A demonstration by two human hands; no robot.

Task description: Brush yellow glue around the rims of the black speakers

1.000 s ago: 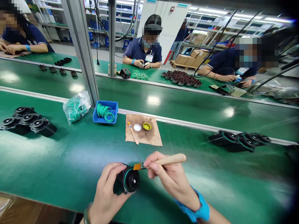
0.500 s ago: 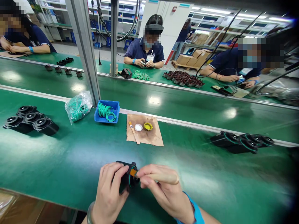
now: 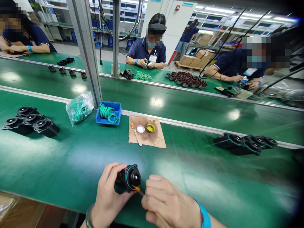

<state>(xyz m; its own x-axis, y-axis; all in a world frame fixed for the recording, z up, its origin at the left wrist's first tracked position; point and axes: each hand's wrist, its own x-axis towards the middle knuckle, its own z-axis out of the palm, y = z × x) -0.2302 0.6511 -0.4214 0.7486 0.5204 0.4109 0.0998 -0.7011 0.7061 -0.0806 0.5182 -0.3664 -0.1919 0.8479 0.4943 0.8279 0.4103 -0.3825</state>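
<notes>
My left hand [image 3: 110, 186] is closed around a black motor housing [image 3: 121, 180], with the round end turned to the right. A green rubber ring [image 3: 128, 178] circles that end. In my right hand [image 3: 166, 198] is a paintbrush [image 3: 161, 219] with a wooden handle; its orange bristles touch the lower rim of the housing by the ring. Beyond my hands a piece of brown cardboard [image 3: 158, 139] carries a second brush [image 3: 136, 135], a white round lid [image 3: 141, 129] and a yellow cap [image 3: 150, 128] with yellowish stuff inside.
A blue bin [image 3: 108, 121] of green rings stands beside a clear bag [image 3: 79, 109] of more rings, near a metal post [image 3: 86, 53]. Black housings stand at left [image 3: 47, 128] and right [image 3: 251, 148]. Co-workers sit across the conveyor [image 3: 133, 91].
The brush has moved from the upper part of the housing's ring down to its lower rim, and my right hand has turned. The housing's round end now shows more.
</notes>
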